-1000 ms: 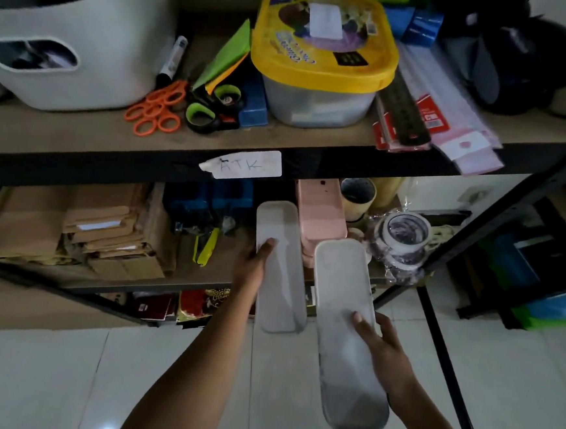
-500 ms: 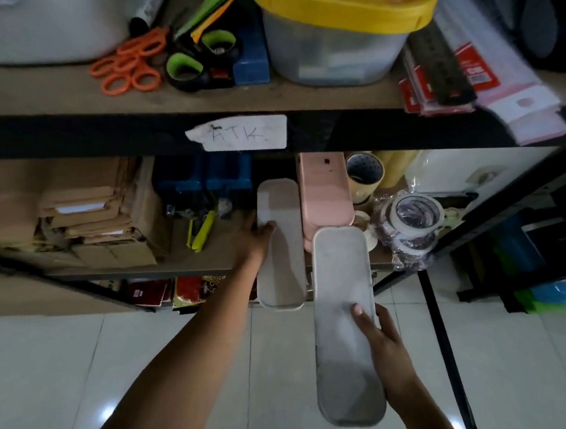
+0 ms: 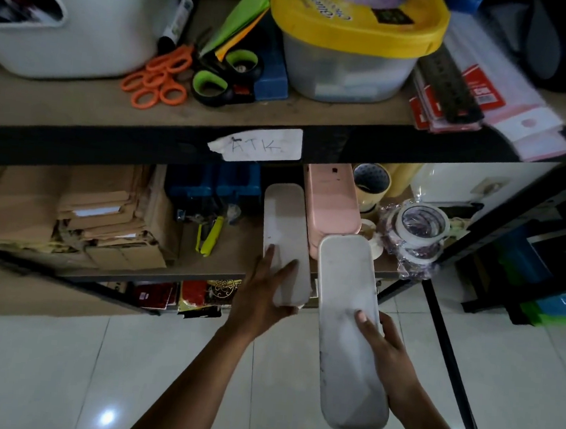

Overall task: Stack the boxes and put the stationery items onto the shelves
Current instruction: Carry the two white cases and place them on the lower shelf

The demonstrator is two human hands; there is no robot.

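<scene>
The left hand (image 3: 265, 294) holds the near end of a long white box (image 3: 285, 238), fingers flat on its lid, thumb side hidden; the box lies on the lower shelf (image 3: 227, 260), its near end jutting past the shelf edge. Just right of it sits a pink box (image 3: 331, 204). The right hand (image 3: 389, 354) grips a second white box (image 3: 347, 324) from the side, thumb on the lid, its far end touching or overlapping the pink box's near end. A paper label (image 3: 258, 144) on the upper shelf's front edge reads "ATK". Above stand a yellow-lidded tub (image 3: 353, 40) with unreadable print, orange scissors (image 3: 158, 79) and a ruler (image 3: 446, 81). Tape rolls (image 3: 419, 228) lie right of the pink box
</scene>
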